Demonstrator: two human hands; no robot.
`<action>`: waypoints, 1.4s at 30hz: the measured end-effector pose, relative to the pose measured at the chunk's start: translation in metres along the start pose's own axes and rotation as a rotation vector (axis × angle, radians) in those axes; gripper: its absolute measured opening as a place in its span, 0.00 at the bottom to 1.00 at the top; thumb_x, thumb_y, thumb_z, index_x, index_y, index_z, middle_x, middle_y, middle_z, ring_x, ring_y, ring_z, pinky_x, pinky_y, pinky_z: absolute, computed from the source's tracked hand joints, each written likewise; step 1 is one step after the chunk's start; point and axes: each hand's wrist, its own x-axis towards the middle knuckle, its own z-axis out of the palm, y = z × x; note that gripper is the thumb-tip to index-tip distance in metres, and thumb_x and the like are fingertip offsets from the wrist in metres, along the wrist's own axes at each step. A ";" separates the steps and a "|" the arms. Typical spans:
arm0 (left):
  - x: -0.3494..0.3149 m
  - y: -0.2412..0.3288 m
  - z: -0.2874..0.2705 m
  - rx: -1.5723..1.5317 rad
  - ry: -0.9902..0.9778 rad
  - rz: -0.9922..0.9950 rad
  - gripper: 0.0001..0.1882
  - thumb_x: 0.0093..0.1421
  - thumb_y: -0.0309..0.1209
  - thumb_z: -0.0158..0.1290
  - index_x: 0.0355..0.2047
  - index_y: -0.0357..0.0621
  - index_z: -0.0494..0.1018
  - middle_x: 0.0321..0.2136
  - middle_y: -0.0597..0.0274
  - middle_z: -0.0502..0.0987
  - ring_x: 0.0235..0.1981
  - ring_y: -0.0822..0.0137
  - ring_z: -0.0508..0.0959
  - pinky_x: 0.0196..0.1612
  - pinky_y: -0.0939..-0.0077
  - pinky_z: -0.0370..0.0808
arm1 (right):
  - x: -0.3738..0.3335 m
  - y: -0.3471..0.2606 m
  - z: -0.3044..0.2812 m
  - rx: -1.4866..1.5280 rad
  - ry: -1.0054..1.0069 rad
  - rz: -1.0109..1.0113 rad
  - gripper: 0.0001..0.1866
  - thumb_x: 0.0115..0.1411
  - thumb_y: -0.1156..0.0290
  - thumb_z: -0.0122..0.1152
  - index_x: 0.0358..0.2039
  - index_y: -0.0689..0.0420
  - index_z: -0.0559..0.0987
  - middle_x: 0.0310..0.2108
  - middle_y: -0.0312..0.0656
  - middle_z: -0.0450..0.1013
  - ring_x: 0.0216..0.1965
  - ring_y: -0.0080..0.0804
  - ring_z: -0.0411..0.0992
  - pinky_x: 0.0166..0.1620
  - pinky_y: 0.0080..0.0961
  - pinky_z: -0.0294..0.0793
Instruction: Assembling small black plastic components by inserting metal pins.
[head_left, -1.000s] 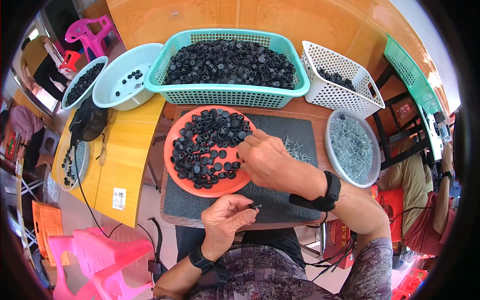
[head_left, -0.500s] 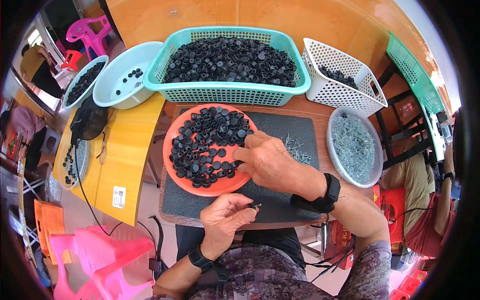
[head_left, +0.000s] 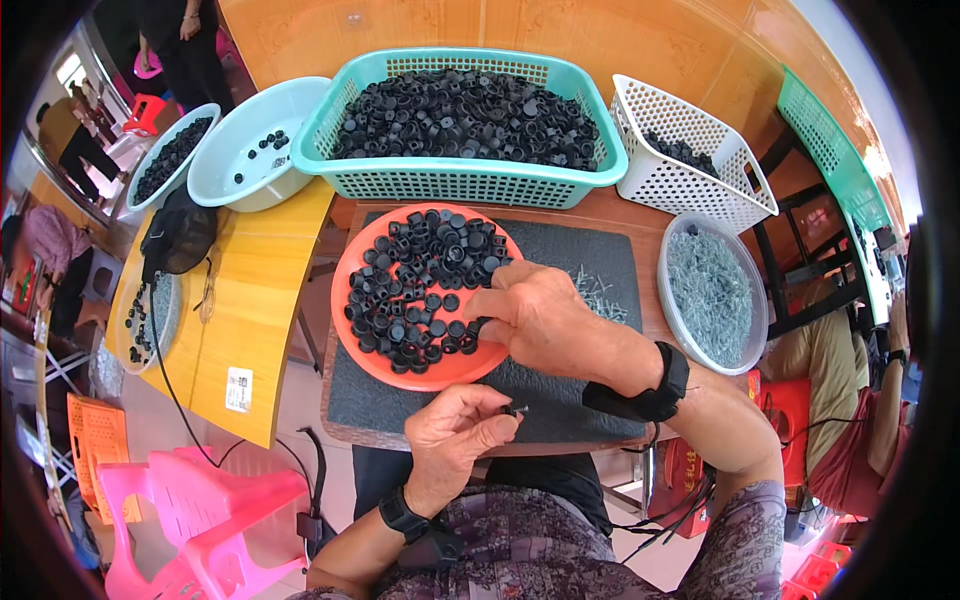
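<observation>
Between the thumb and fingers of my left hand (head_left: 452, 437) is a small black plastic cap (head_left: 511, 410) with a thin metal screw sticking out of it. This hand is just below the near rim of an orange bowl (head_left: 400, 377), which holds a heap of loose black plastic caps (head_left: 425, 265). My right hand (head_left: 535, 318) reaches over the bowl's right side, fingers bent together and touching the caps; what its fingertips pinch, if anything, is hidden. Loose screws (head_left: 597, 294) lie on the dark mat (head_left: 590, 385) beyond the right hand.
A green basket (head_left: 460, 187) of black parts stands behind the bowl. A white basket (head_left: 690, 195) and a clear tub of screws (head_left: 712, 290) are to the right. Pale blue basins (head_left: 255, 185) sit on the yellow table (head_left: 255, 300) at left. A pink chair (head_left: 200, 500) stands lower left.
The view has shifted slightly. My right hand stays at the bowl's right side with its fingers among the caps. My left hand keeps its grip. Another person has come into view at the upper left.
</observation>
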 end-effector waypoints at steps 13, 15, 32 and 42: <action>-0.002 0.002 0.001 -0.003 -0.010 -0.036 0.13 0.51 0.22 0.60 0.35 0.30 0.70 0.28 0.52 0.78 0.26 0.69 0.79 0.28 0.80 0.78 | -0.004 -0.010 -0.003 -0.004 -0.122 -0.097 0.07 0.42 0.71 0.64 0.21 0.57 0.75 0.20 0.42 0.66 0.27 0.40 0.67 0.28 0.33 0.66; -0.003 0.000 0.001 0.041 0.009 0.013 0.13 0.51 0.22 0.60 0.35 0.30 0.70 0.27 0.51 0.78 0.26 0.69 0.79 0.28 0.80 0.77 | -0.008 -0.011 -0.008 -0.016 -0.118 -0.092 0.09 0.41 0.71 0.65 0.23 0.57 0.75 0.22 0.42 0.66 0.29 0.40 0.67 0.29 0.33 0.66; 0.008 0.013 0.014 -0.051 0.044 0.036 0.11 0.53 0.23 0.58 0.35 0.33 0.69 0.27 0.52 0.77 0.22 0.69 0.76 0.25 0.80 0.74 | -0.085 -0.033 -0.030 0.769 0.019 0.393 0.09 0.51 0.78 0.61 0.34 0.61 0.75 0.28 0.41 0.71 0.32 0.31 0.72 0.36 0.26 0.71; 0.011 0.003 0.028 -0.082 0.070 0.048 0.11 0.54 0.24 0.57 0.35 0.34 0.68 0.27 0.55 0.76 0.21 0.66 0.75 0.22 0.77 0.72 | -0.101 -0.047 -0.009 1.256 0.255 0.581 0.06 0.57 0.80 0.57 0.36 0.63 0.75 0.29 0.35 0.75 0.33 0.15 0.70 0.38 0.15 0.71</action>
